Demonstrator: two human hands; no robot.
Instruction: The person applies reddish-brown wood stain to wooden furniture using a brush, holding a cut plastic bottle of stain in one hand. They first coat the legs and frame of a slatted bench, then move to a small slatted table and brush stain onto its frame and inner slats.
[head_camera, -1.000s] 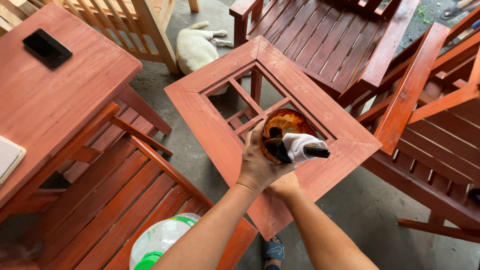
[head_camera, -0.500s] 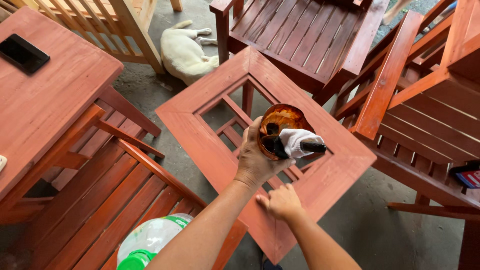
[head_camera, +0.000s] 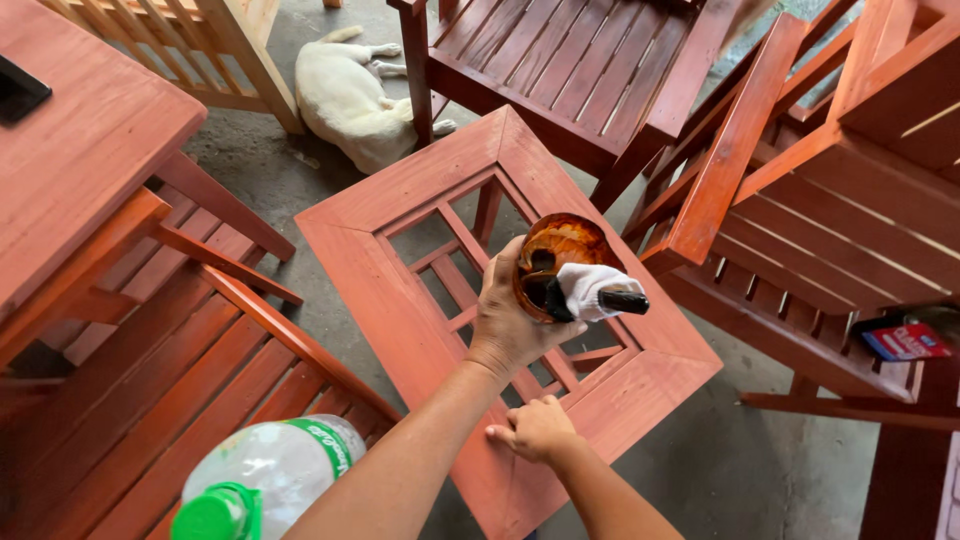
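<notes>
A stained container (head_camera: 553, 262) is gripped by the left hand (head_camera: 512, 318); the counter's frame (head_camera: 400, 300) is touched by the loosely curled right hand (head_camera: 535, 430).

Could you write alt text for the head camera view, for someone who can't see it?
A person's left hand holds a stain-smeared container with a cloth-wrapped brush over a reddish wooden table frame; the right hand rests on its edge. A white dog lies on the floor among chairs.

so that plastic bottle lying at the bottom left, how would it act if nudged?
The plastic bottle lies on its side on the slatted chair seat, so it would probably roll, though the gaps between slats may catch it. Its thin clear wall suggests it is light and would dent under a squeeze. How full it is cannot be told.
</notes>
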